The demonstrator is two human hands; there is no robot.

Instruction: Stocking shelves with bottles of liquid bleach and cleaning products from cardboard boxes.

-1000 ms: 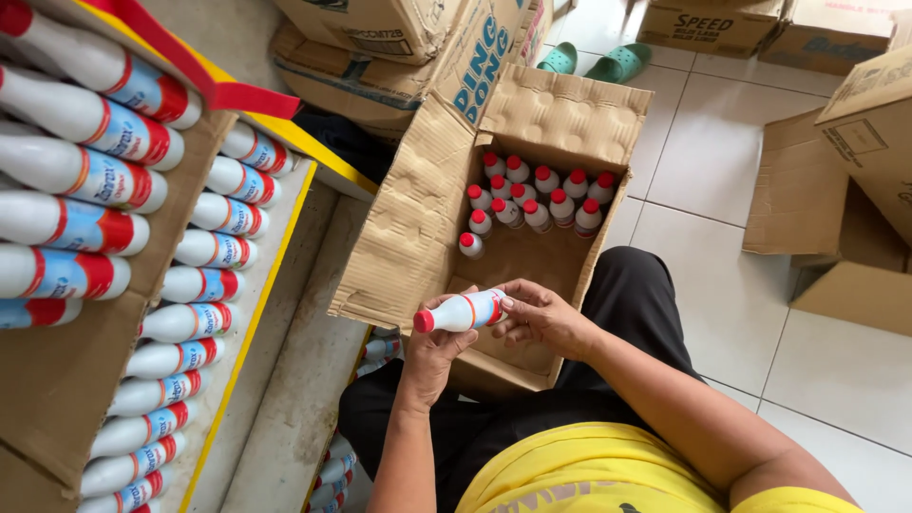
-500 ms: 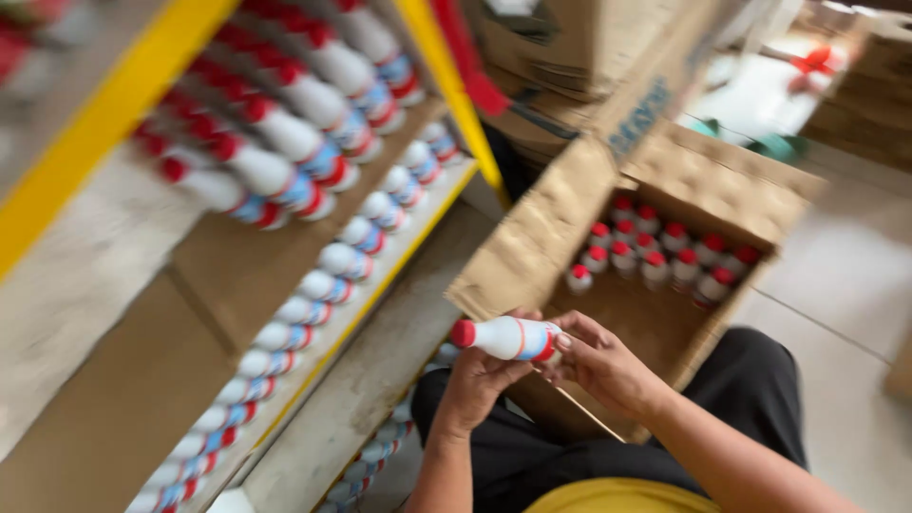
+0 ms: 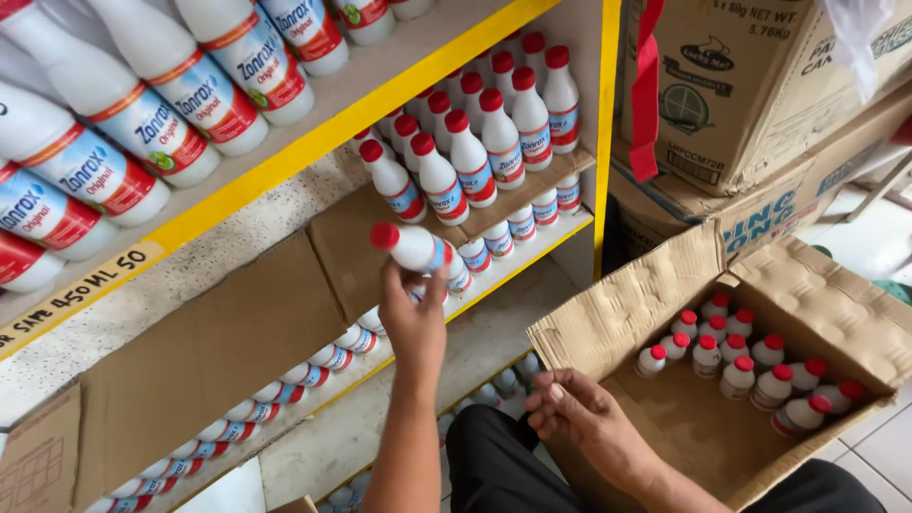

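Your left hand (image 3: 415,318) is raised to the shelf (image 3: 380,95), fingers wrapped around a bottle (image 3: 410,247): white body, red cap, lying tilted with the cap pointing left. The bottle sits just in front of the cardboard liner (image 3: 237,332) on the middle tier, below and left of the standing row (image 3: 475,142) of like bottles at the back of that tier.

Your right hand (image 3: 579,418) is low, well apart from the left, loose and holding nothing; its fingers rest at the near-left edge of the box (image 3: 617,323), apparently touching the cardboard rim.

The box is open, flaps out, to the right of the shelf. Inside it, a cluster of small bottles (image 3: 741,356) stands against the far-right wall; a few at the right end lie tipped over. The near half of the box floor is bare cardboard.

Above the held bottle, the top tier carries larger bottles (image 3: 190,95) of the same kind lying on their sides. Below the liner, another line of bottles (image 3: 313,366) runs along the lower tier's front edge.

Stacked cartons (image 3: 741,95) stand behind the box, to the right of the shelf's yellow upright. Your dark trousers (image 3: 503,465) show at the bottom, between shelf and box.
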